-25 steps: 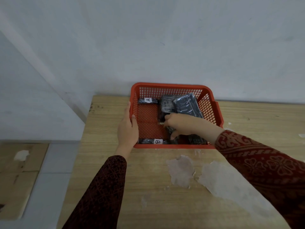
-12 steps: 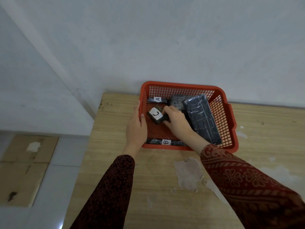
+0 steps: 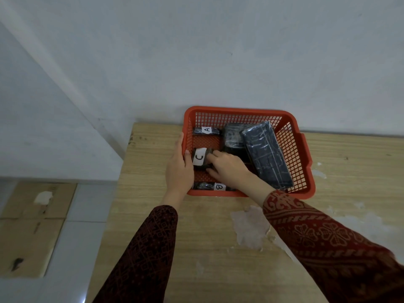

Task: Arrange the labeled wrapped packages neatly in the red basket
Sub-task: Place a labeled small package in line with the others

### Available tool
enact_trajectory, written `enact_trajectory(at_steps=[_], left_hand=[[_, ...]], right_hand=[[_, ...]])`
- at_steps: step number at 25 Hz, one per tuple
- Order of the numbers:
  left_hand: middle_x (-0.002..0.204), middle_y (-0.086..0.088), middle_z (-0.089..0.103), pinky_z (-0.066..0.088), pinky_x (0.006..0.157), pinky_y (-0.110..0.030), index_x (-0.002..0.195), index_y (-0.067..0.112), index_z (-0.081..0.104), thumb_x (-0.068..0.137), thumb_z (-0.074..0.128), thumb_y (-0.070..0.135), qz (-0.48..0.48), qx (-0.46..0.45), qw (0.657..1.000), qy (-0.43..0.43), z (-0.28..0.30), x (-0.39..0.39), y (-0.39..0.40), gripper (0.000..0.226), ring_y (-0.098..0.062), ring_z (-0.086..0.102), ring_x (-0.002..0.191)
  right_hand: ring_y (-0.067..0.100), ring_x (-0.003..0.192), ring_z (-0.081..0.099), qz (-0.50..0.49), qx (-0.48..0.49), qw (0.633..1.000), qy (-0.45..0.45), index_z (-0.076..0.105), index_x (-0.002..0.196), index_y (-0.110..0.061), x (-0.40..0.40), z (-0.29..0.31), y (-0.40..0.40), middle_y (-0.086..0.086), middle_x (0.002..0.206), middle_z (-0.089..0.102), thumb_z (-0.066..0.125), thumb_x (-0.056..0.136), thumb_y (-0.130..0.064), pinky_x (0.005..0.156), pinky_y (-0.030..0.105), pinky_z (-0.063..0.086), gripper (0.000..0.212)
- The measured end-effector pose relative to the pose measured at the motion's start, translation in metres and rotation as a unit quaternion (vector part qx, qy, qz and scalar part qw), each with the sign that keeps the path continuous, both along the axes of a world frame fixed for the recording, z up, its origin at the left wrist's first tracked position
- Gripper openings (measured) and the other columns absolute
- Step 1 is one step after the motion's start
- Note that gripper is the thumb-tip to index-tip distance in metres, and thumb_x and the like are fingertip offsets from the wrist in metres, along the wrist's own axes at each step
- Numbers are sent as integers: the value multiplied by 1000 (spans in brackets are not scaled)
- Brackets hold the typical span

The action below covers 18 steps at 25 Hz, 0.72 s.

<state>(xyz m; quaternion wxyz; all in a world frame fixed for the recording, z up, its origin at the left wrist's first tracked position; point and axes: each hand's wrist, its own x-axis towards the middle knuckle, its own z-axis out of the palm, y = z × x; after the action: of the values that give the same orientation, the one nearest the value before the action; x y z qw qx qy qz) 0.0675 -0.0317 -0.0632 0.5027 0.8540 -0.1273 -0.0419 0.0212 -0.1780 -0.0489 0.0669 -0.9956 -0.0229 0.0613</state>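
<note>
The red basket (image 3: 306, 149) stands on the wooden table against the wall. My left hand (image 3: 178, 169) grips its left rim. My right hand (image 3: 227, 169) is inside the basket, fingers closed on the small dark package labelled C (image 3: 200, 158) at the left wall. Package A (image 3: 205, 130) lies at the far left corner and package B (image 3: 216, 186) along the near wall. A large dark wrapped package (image 3: 266, 154) leans at the right over another dark package (image 3: 232, 138); their labels are hidden.
The wooden table (image 3: 218, 248) has peeled pale patches near its middle. Its left edge drops to a tiled floor with cardboard sheets (image 3: 28, 226). A white wall rises right behind the basket.
My right hand pulled package C out from beside the larger packages and carried it left, down to the basket's left wall. My left hand kept its hold on the rim.
</note>
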Motion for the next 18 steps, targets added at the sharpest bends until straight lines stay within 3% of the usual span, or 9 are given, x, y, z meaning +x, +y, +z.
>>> enact_trajectory(at_steps=[2, 5, 8, 11, 14, 18], left_hand=[[145, 5, 44, 36, 88, -19, 149, 29, 24, 101, 34, 24, 1, 1, 1000, -5, 0, -1, 0, 49, -1, 46, 112], [148, 6, 40, 34, 90, -17, 149, 30, 24, 101, 33, 26, 2, 2, 1000, -3, 0, 0, 0, 49, 2, 42, 117], [147, 6, 42, 32, 90, -14, 148, 30, 25, 101, 34, 26, 11, 6, 1000, -3, 0, -1, -1, 48, 9, 36, 110], [147, 3, 42, 34, 91, -17, 149, 28, 25, 101, 34, 24, 5, -1, 1000, -1, 1, 0, -1, 49, 0, 43, 116], [145, 3, 45, 38, 87, -21, 149, 29, 25, 101, 35, 23, 5, -3, 1000, 3, 1, 0, -1, 49, -1, 44, 108], [139, 5, 47, 37, 84, -20, 149, 29, 24, 101, 34, 25, 8, 0, 1000, 9, 0, 1, -1, 49, 3, 40, 103]], right_hand=[[28, 109, 53, 53, 9, 999, 7, 53, 120, -9, 8, 5, -10, 10, 120, 54, 54, 86, -12, 82, 41, 50, 34], [30, 130, 39, 137, -7, 990, 46, 47, 131, -11, 26, 11, -22, 10, 144, 43, 54, 79, 5, 102, 42, 42, 55], [30, 143, 27, 195, -70, 973, 98, 41, 139, -15, 44, 12, -24, 6, 157, 29, 52, 83, 8, 110, 46, 35, 61], [32, 124, 49, 225, -89, 964, 111, 49, 134, -18, 54, 10, -19, 7, 146, 45, 45, 90, 5, 99, 45, 42, 50], [32, 110, 56, 194, -111, 970, 97, 53, 131, -23, 48, 7, -15, 7, 126, 57, 48, 90, -1, 90, 40, 38, 47], [27, 99, 61, 176, -188, 965, 48, 60, 120, -17, 27, 0, -2, 6, 107, 68, 47, 92, -10, 96, 38, 34, 32]])
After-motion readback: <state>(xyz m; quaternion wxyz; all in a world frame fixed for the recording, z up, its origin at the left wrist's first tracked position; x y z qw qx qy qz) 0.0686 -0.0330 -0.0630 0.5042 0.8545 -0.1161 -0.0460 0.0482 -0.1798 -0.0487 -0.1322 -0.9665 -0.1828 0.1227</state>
